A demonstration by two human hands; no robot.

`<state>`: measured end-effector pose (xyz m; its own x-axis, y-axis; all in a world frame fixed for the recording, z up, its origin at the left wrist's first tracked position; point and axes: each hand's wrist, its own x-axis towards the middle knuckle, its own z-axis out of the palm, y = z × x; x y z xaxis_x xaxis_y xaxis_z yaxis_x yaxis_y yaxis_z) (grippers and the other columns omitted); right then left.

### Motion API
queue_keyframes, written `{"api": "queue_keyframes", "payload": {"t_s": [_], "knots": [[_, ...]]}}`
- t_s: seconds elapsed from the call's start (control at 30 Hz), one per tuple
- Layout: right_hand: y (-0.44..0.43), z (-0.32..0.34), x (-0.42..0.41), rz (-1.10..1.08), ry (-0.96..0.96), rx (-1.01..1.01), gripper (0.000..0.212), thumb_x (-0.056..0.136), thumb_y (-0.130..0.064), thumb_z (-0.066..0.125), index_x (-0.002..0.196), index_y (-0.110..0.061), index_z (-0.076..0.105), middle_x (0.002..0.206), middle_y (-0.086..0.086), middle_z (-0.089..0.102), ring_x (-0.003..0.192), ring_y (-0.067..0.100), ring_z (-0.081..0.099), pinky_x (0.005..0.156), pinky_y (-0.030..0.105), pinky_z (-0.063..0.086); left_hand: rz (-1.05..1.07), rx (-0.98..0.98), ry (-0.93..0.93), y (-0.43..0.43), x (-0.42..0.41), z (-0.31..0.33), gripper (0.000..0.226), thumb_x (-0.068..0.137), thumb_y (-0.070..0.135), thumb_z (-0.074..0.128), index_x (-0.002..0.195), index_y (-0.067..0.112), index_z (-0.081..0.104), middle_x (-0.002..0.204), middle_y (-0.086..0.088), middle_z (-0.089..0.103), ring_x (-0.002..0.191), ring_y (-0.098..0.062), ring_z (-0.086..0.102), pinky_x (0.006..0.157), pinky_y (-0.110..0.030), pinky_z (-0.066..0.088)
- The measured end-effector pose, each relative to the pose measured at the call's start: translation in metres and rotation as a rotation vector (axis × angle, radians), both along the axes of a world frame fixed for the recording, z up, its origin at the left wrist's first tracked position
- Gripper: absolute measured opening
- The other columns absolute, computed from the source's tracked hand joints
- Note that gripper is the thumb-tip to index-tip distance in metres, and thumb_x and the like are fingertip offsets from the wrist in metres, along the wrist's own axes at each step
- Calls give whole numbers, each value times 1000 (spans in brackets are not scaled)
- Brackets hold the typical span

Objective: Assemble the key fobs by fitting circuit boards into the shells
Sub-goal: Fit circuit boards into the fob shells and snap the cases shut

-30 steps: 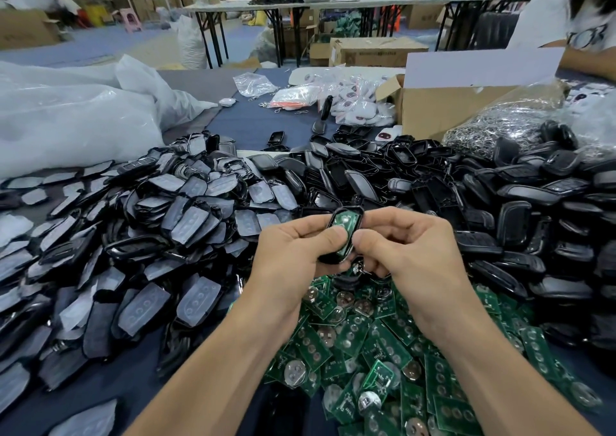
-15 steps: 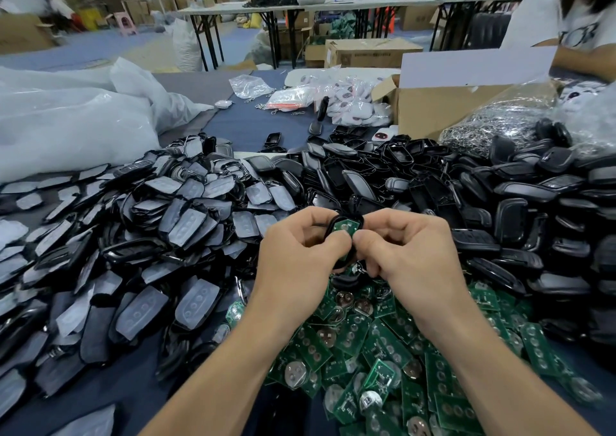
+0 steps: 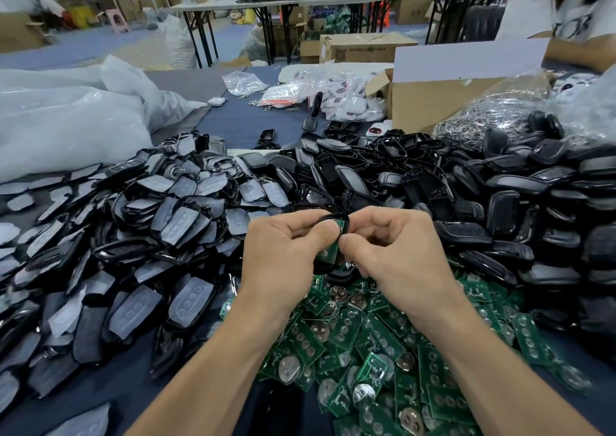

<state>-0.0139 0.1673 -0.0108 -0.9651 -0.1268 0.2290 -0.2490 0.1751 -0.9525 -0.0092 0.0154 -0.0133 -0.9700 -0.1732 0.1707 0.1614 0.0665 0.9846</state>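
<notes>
Now, at the far left, a heap of grey button pads is seen. Next to it, the left hand is curled round a black shell, and its thumb is pressed down on the green circuit board inside. A second ago much more of the green face was shown; since then most of it has been covered by the two thumbs. The shell is held up in the middle, above the loose boards. Its long way is pointed away from the person, with the far end leaned a bit to the right. The shell's right edge is pinched by the right hand. The shell's near end is hidden by the hands, so how far in the board sits cannot be told. At the right, spare shells are heaped.
</notes>
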Motion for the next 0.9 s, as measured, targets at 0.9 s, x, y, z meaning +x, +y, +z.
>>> {"api": "queue_keyframes", "payload": {"t_s": [0.9], "knots": [[-7, -1, 4, -290, 88, 145, 16, 80, -18, 84, 79, -32, 75, 77, -22, 73, 71, 0, 69, 64, 10, 52, -12, 95, -73, 5, 3, 0, 26, 90, 8, 78, 85, 33, 83, 81, 6, 80, 69, 2, 69, 56, -11, 48]]}}
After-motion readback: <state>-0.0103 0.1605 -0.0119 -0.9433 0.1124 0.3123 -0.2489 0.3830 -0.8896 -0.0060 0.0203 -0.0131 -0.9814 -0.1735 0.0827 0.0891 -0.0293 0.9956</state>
